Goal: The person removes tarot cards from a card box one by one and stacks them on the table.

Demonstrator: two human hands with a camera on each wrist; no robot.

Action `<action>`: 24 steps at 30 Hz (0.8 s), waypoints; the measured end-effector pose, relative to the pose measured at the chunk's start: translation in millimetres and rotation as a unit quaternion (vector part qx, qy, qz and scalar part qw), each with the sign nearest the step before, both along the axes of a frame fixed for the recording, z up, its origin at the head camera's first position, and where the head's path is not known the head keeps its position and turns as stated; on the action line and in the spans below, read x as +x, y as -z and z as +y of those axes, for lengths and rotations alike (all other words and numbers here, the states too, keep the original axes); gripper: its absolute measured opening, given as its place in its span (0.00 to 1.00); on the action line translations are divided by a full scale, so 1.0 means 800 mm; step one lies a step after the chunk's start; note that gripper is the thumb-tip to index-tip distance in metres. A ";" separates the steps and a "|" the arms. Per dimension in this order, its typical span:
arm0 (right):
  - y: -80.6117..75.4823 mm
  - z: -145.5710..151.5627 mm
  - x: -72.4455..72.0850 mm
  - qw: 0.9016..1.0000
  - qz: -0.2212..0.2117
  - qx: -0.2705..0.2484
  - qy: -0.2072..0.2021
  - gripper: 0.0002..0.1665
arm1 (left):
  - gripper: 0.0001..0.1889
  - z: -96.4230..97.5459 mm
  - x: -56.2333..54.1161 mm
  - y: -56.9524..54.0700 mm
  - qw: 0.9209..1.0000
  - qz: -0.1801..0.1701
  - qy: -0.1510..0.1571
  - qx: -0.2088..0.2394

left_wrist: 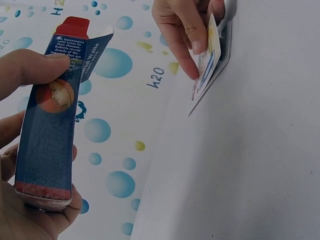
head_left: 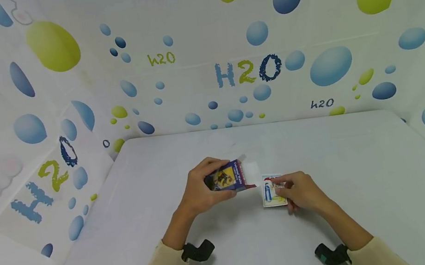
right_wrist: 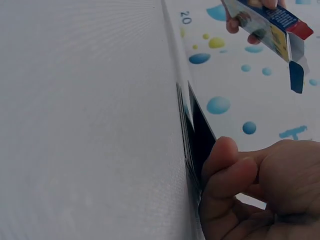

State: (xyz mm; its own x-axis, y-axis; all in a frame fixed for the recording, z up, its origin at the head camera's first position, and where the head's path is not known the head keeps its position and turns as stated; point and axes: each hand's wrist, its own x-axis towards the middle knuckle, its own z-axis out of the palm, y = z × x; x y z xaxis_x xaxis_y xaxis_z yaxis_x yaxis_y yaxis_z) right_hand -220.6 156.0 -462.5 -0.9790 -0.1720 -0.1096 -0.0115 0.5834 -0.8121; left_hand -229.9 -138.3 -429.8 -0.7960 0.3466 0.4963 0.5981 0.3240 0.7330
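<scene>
My left hand (head_left: 198,191) grips a blue card box (head_left: 226,178) marked "Universal Waite" above the table. Its end flap stands open toward the right, and red trim shows on its ends in the left wrist view. At the middle of the table my right hand (head_left: 302,190) pinches the edge of a picture card (head_left: 268,193) between thumb and fingers. That card is tilted up from a thin stack of cards (right_wrist: 183,127) beneath it, as the right wrist view shows. The box's inside is hidden from the head view.
A white cloth (head_left: 350,151) covers the table. Behind and to the left stands a white backdrop (head_left: 195,27) printed with blue and green drops and "H2O" lettering. Black wrist cameras are strapped on both wrists.
</scene>
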 end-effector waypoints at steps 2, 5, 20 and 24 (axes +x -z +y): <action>0.001 0.000 0.000 1.000 0.004 0.014 0.000 0.21 | 0.35 0.001 0.000 -0.001 1.000 0.000 0.004 0.002; 0.002 0.000 0.001 1.000 0.009 0.030 0.003 0.23 | 0.35 0.002 0.000 -0.003 1.000 0.002 0.006 0.004; 0.006 0.000 0.001 0.998 0.021 0.050 -0.013 0.25 | 0.35 0.002 0.002 -0.004 1.000 -0.003 0.002 0.000; 0.006 0.000 0.001 0.999 0.017 0.046 -0.012 0.24 | 0.35 0.002 0.003 -0.002 1.000 -0.007 0.000 0.002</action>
State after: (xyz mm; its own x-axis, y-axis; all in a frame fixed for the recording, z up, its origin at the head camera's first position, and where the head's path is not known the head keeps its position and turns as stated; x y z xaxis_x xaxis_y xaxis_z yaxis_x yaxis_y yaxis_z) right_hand -219.9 155.8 -467.1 -0.9780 -0.1867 -0.0932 -0.0533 0.6554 -0.7534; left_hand -227.7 -136.9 -428.4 -0.8029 0.3447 0.4863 0.5876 0.3210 0.7427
